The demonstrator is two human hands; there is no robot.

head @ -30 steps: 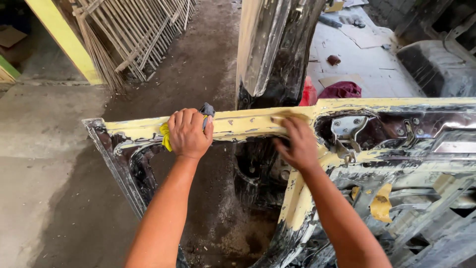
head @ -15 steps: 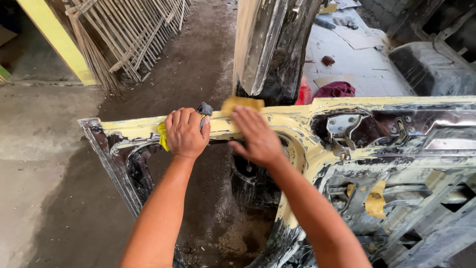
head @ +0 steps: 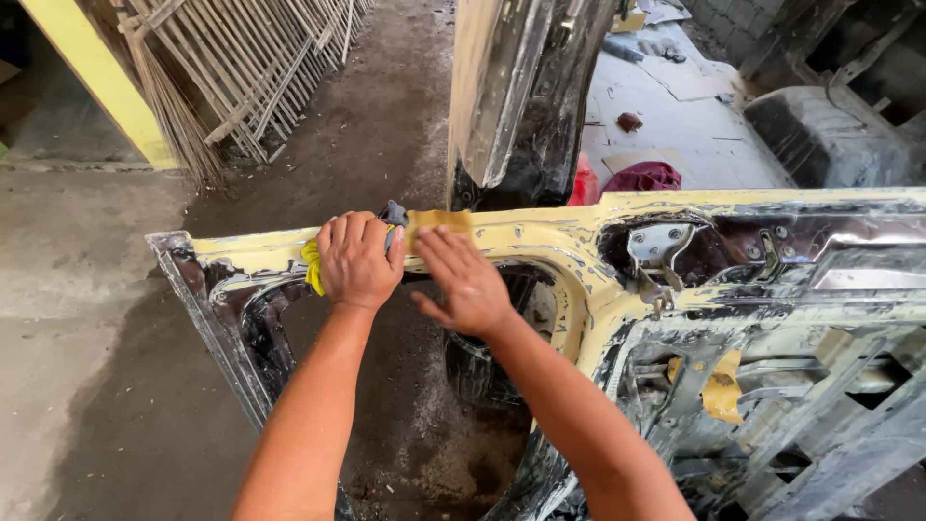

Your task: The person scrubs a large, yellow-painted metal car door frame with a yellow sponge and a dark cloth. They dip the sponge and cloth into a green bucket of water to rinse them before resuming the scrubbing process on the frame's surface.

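**Sanding the filler on the panel's top edge: left stretch in hand, much of the frame unworked**

The left hand [head: 359, 259] is closed over a yellow cloth [head: 313, 267] with a bit of grey rag showing at the fingertips, pressed down on the top rail of the car body panel [head: 579, 232]. The right hand [head: 465, 280] lies flat, fingers spread, on a tan sanding sheet [head: 439, 221] that sits on the same rail, just beside the left hand.

The rail carries pale yellow filler along its whole length, from the left corner across to the bracket recess [head: 666, 253]. Around the hands the coat looks smooth and dull, so this stretch seems well on. Further right and down the curved inner rib, the yellow is patchy, with dark smears and bare metal, and judging by that it is not yet finished. The lower frame, with its scraps of brown tape [head: 721, 388], looks untouched.

The panel stands on edge over the dirt floor [head: 386, 145], with another dark panel [head: 511, 96] upright behind it.
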